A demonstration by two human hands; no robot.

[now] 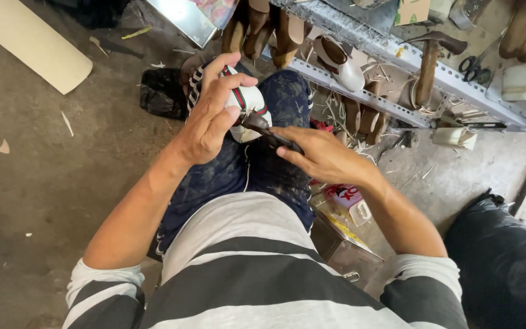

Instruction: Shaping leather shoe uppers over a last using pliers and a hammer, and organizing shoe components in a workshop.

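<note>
Concrete floor (44, 183) at far left, dusty, scattered with scraps. Left hand (211, 119) closes around a white shoe (246, 106), fingers wrapped over its top, pressing it onto the lap. Shoe shows a red-and-green stripe band and dark striped edging; the upper looks clean. Right hand (324, 155) pinches a dark tool (272, 135), its tip touching the shoe's lower edge just beside the left thumb. Risk, as judged: the tip could slip toward the thumb or scar the white upper, since the shoe rests only on the knee and the grip is one-handed. Metal rack (397, 67) at right carries wooden lasts and another shoe.
</note>
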